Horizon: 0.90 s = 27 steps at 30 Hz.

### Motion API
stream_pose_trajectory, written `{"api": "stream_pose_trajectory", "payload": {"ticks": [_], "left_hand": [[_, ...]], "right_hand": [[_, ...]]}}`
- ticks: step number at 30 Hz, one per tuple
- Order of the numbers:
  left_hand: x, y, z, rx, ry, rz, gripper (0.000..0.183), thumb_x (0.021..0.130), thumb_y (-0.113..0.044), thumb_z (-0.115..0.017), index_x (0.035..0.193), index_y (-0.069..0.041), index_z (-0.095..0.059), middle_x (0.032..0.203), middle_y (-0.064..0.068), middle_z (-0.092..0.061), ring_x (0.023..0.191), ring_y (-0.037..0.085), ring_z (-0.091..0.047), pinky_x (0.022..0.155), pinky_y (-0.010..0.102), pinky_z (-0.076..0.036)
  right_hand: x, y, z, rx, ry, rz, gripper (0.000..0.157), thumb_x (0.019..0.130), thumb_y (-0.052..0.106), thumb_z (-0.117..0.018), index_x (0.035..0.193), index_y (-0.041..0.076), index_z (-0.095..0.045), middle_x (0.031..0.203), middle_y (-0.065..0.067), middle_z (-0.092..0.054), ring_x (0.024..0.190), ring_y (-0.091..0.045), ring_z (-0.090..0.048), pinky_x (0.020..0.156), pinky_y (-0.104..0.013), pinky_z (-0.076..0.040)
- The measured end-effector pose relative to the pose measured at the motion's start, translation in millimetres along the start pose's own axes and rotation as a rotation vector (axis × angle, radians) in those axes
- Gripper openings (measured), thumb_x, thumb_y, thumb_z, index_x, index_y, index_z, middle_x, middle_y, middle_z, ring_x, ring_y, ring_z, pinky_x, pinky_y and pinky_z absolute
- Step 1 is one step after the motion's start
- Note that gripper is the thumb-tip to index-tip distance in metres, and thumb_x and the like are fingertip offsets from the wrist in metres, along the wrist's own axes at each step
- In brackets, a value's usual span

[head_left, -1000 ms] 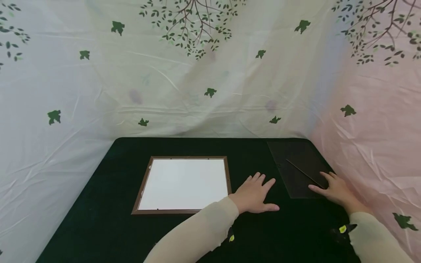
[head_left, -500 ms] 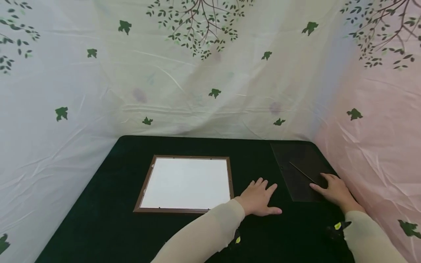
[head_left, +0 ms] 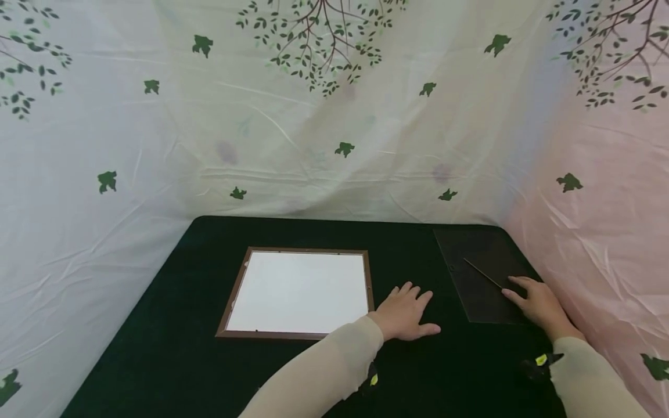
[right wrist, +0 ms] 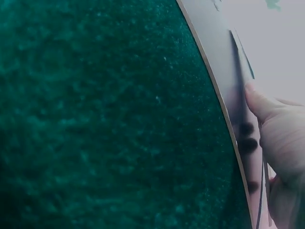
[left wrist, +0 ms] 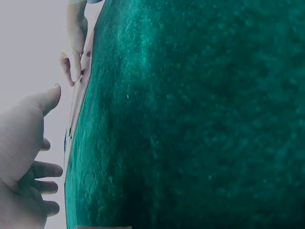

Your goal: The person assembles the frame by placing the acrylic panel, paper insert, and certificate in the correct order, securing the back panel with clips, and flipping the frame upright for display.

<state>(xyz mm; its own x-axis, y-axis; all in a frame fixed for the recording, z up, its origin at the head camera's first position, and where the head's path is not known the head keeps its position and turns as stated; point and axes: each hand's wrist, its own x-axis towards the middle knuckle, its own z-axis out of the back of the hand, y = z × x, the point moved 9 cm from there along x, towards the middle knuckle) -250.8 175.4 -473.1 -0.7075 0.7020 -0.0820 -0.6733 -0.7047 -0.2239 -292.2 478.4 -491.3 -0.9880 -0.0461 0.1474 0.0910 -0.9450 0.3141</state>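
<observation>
**At lower right of the head view: right hand (head_left: 540,305) at the thin rod (head_left: 483,273)**

Right hand: positioned over the near right part of a transparent sheet (head_left: 481,305). Thumb and index finger are bent toward the lower end of the rod, which meets the thumb tip. I cannot tell whether they pinch it or merely touch it.

Rod: runs diagonally over the sheet, upper left to lower right, at center right of the frame. Its far end is visible; any length beneath the hand is hidden.

Left hand (head_left: 405,312): right of center in the lower half, back of the hand upward, fingers and thumb spread, nothing held. Contact with the dark green table (head_left: 157,325) cannot be confirmed. The left wrist view shows the same spread at lower left.

Brown frame (head_left: 272,335): lies flat at lower center, around a white panel (head_left: 300,290). The left sleeve (head_left: 319,371) overlaps its lower right corner.

Right wrist view: the hand enters from the right edge, thumb toward upper left, overlapping a glossy strip (right wrist: 221,62).

Surround: a fabric backdrop (head_left: 292,128) with leaf and branch prints fills the upper half; its right side is pink.
</observation>
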Motion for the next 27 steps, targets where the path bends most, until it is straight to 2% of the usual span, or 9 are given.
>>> {"api": "stream_pose_trajectory", "payload": {"ticks": [5,11,17,23,27], "left_hand": [[1.2,6.1,5.2,-0.019,-0.016,0.011,0.076,0.091,-0.068,-0.039,0.151,-0.023,-0.03,0.153,0.003,-0.033,0.143,0.022,-0.025,0.113,0.039,-0.026],[3.8,19.7,19.9,-0.088,-0.086,0.03,0.074,0.094,-0.064,-0.038,0.151,-0.018,-0.03,0.152,0.005,-0.036,0.141,0.022,-0.029,0.113,0.034,-0.026],[0.7,26.7,28.2,-0.277,-0.157,0.076,0.073,0.096,-0.059,-0.041,0.153,-0.016,-0.024,0.152,0.004,-0.035,0.138,0.017,-0.034,0.11,0.032,-0.032],[0.8,26.6,20.9,-0.494,-0.196,0.117,0.075,0.096,-0.058,-0.044,0.154,-0.02,-0.017,0.154,0.001,-0.031,0.138,0.016,-0.035,0.109,0.034,-0.033],[1.8,29.3,17.6,-0.619,-0.236,0.143,0.076,0.096,-0.055,-0.048,0.155,-0.02,-0.014,0.152,0.002,-0.036,0.133,0.014,-0.041,0.106,0.033,-0.038]], "right_hand": [[-3.8,4.1,5.0,0.012,0.006,0.015,0.057,0.096,0.037,-0.058,0.13,-0.009,-0.053,0.129,-0.04,-0.044,0.115,-0.058,-0.041,0.09,-0.069,-0.033],[-3.8,17.6,16.2,0.038,0.001,0.056,0.054,0.097,0.036,-0.057,0.132,-0.006,-0.053,0.131,-0.04,-0.042,0.116,-0.059,-0.039,0.089,-0.07,-0.033],[-4.1,40.9,17.3,0.086,-0.008,0.095,0.052,0.097,0.034,-0.057,0.133,-0.004,-0.052,0.135,-0.037,-0.041,0.119,-0.058,-0.037,0.089,-0.07,-0.031],[-6.4,63.8,9.6,0.12,-0.009,0.12,0.053,0.097,0.037,-0.056,0.135,0.0,-0.053,0.138,-0.033,-0.041,0.121,-0.055,-0.035,0.09,-0.07,-0.029],[-7.9,80.1,7.2,0.133,-0.014,0.131,0.052,0.097,0.038,-0.057,0.135,0.002,-0.054,0.14,-0.029,-0.041,0.123,-0.051,-0.036,0.091,-0.069,-0.03]]}}
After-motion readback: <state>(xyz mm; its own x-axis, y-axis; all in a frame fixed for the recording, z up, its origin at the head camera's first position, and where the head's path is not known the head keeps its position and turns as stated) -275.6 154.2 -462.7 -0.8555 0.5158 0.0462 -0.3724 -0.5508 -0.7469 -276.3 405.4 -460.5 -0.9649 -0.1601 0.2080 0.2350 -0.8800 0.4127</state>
